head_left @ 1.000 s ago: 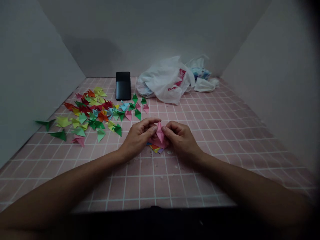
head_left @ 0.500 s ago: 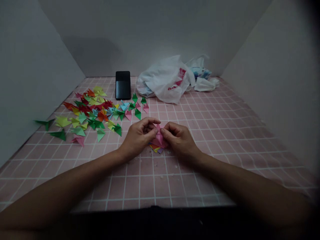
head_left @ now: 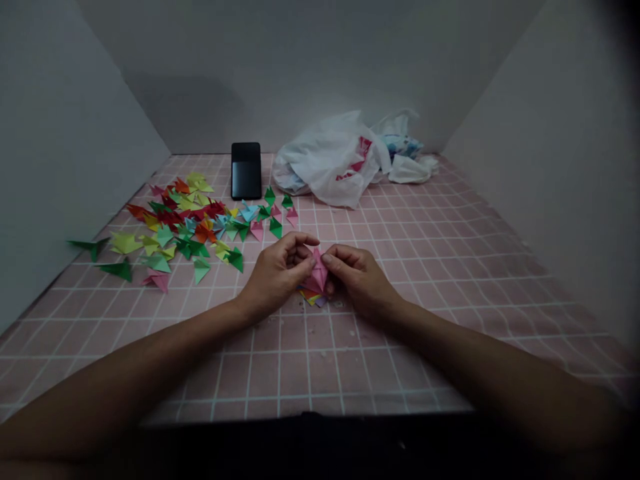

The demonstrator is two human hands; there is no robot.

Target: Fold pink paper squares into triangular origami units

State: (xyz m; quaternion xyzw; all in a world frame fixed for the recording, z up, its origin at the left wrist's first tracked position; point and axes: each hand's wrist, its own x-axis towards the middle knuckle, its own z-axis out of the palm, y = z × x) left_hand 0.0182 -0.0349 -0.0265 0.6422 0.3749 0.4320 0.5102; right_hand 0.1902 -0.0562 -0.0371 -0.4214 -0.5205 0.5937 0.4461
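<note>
Both hands meet over the middle of the pink tiled table (head_left: pixel 450 267). My left hand (head_left: pixel 277 270) and my right hand (head_left: pixel 357 277) each pinch a small pink folded paper (head_left: pixel 318 272) between fingertips and thumb. Under it lies a small stack of coloured paper squares (head_left: pixel 313 297), mostly covered by the hands. To the left spreads a pile of folded paper pieces (head_left: pixel 185 227) in green, yellow, red, blue and pink.
A black phone (head_left: pixel 246 171) stands upright at the back. A white plastic bag (head_left: pixel 330 160) and crumpled wrapping (head_left: pixel 405 157) lie at the back right. Grey walls close in the table on the left, back and right.
The pink paper has sunk lower between the fingertips and the two hands have drawn slightly closer together. Nothing else has moved.
</note>
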